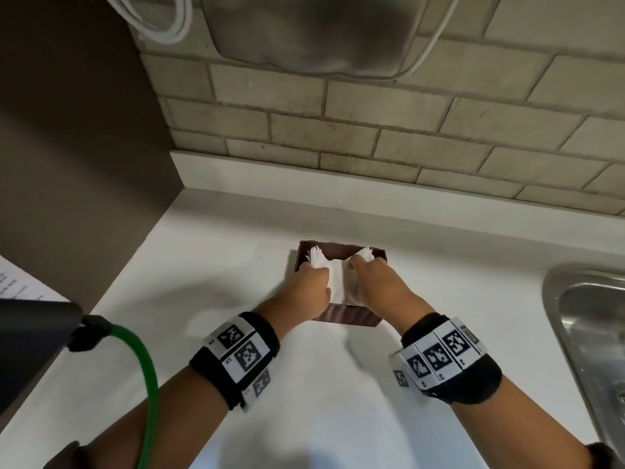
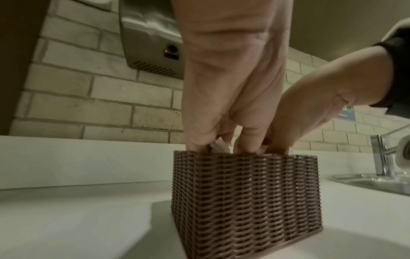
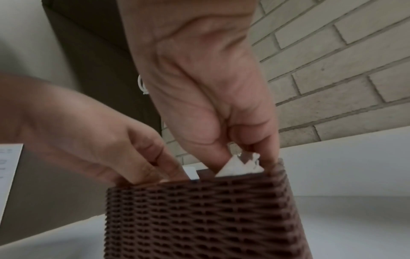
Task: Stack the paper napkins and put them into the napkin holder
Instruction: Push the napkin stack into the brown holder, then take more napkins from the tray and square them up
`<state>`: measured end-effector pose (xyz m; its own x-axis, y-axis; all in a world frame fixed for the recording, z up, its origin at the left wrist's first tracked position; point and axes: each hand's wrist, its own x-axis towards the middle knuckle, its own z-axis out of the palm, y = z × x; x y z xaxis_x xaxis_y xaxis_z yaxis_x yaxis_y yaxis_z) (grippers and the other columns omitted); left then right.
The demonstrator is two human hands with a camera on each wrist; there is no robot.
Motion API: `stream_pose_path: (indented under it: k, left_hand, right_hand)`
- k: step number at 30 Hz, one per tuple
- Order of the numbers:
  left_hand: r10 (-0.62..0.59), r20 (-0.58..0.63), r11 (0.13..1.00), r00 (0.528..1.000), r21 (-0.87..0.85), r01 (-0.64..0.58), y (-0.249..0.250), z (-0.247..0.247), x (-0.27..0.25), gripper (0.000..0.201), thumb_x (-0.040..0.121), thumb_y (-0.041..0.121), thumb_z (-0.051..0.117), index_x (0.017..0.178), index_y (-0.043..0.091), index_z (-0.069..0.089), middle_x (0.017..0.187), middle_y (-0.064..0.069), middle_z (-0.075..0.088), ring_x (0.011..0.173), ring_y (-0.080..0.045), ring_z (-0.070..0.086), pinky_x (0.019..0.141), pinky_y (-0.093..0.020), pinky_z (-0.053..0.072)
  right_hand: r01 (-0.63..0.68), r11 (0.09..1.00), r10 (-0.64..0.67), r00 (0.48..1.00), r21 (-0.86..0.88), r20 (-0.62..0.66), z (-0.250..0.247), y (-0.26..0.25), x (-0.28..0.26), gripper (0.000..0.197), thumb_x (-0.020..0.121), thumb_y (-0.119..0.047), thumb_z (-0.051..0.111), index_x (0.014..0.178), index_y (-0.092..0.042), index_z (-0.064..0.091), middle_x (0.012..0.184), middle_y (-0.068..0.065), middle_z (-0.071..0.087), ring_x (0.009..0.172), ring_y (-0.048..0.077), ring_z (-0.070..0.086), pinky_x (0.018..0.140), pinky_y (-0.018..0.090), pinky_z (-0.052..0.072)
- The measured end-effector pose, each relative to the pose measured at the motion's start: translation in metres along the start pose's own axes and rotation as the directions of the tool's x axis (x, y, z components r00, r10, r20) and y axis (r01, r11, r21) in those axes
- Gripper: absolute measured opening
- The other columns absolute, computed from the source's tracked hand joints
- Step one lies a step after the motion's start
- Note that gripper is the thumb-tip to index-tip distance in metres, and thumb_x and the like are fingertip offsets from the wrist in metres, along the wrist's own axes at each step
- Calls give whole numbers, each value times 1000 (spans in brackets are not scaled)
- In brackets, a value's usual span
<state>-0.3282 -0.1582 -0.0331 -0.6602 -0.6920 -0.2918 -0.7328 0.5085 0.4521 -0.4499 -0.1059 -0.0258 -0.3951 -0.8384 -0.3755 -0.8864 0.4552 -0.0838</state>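
Note:
A brown woven napkin holder (image 1: 345,318) stands on the white counter (image 1: 209,286), a little short of the back wall. A stack of white paper napkins (image 1: 335,280) sits inside it, its corners sticking up above the rim. My left hand (image 1: 316,272) grips the stack's left end. My right hand (image 1: 363,269) pinches its right end, thumb on top. In the left wrist view my fingers (image 2: 195,138) reach down into the holder (image 2: 244,201) around a napkin corner (image 2: 218,147). In the right wrist view, thumb and finger pinch the napkins (image 3: 239,168) at the holder's (image 3: 199,219) rim.
A steel sink (image 1: 592,333) with a tap (image 2: 381,157) lies at the right. A metal hand dryer (image 1: 304,35) hangs on the brick wall above the holder. A dark partition (image 1: 67,164), a dark device with a green cable (image 1: 145,384) and a printed sheet (image 1: 20,286) are at the left.

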Motion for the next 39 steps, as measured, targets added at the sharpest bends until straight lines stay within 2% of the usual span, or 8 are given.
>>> stream_pose_path:
  k: [3, 7, 10, 13, 18, 25, 32, 39]
  left_hand:
    - [-9, -17, 998, 1000, 67, 10, 2, 4, 1, 37, 98, 26, 45, 122, -1, 54, 135, -26, 42, 97, -29, 56, 90, -32, 41]
    - [57, -99, 993, 993, 113, -46, 2, 9, -3, 40, 98, 25, 42, 129, 1, 50, 155, -27, 15, 147, -30, 15, 113, -30, 18]
    - [92, -166, 992, 982, 99, -77, 5, 13, -4, 42, 99, 20, 39, 136, 0, 43, 156, -26, 14, 147, -34, 12, 119, -36, 11]
    - [84, -185, 995, 979, 71, -72, 3, 20, 3, 39, 98, 19, 36, 130, 0, 48, 142, -26, 40, 135, -35, 37, 116, -37, 22]
    - [173, -215, 983, 961, 95, -156, -5, 27, 6, 68, 85, 32, 8, 118, 0, 58, 109, -21, 64, 110, -34, 59, 106, -42, 32]
    - [265, -491, 920, 830, -129, -370, -18, 16, -76, 37, 94, 16, 46, 130, 13, 56, 134, -3, 56, 119, -16, 55, 102, -20, 39]
    - [-115, -674, 955, 730, -277, -105, -110, 56, -221, 33, 95, 10, 45, 126, 18, 52, 120, 1, 59, 105, -12, 60, 89, -26, 49]
    - [-497, -621, 865, 606, -410, 289, -161, 127, -392, 26, 92, 12, 47, 116, 19, 57, 105, 6, 65, 96, -7, 61, 82, -17, 47]
  right_hand:
    - [-12, 1000, 12, 999, -11, 41, 7, -3, 5, 46, 92, -6, 47, 137, -4, 35, 136, 21, 43, 98, 28, 48, 80, 36, 44]
    - [-5, 991, 14, 998, -135, 65, 9, -4, 3, 45, 88, -6, 51, 132, 0, 40, 127, 19, 48, 89, 25, 38, 66, 28, 40]
    - [1, 985, -6, 1000, -173, -26, 5, -4, -3, 42, 86, -7, 54, 127, -2, 47, 127, 17, 45, 102, 25, 42, 83, 26, 40]
    - [17, 986, -33, 995, -165, -94, -1, -6, -10, 44, 85, -10, 60, 127, -9, 49, 133, 17, 37, 120, 32, 41, 99, 35, 41]
    - [35, 995, -27, 996, -94, 85, -5, -7, -9, 42, 94, -7, 47, 135, -12, 45, 135, 15, 45, 124, 33, 49, 95, 39, 47]
    - [190, 972, -154, 959, 141, -237, -17, -3, -52, 45, 91, -24, 59, 135, -20, 47, 131, 13, 53, 106, 33, 62, 85, 37, 50]
    - [490, 831, -432, 867, 263, -251, 19, -38, -129, 39, 91, -23, 60, 129, -27, 54, 109, -6, 55, 68, -7, 53, 63, 20, 38]
    - [663, 697, -686, 727, 274, -13, 74, -109, -173, 36, 89, -20, 58, 123, -31, 57, 116, -6, 58, 79, -4, 59, 72, 26, 45]
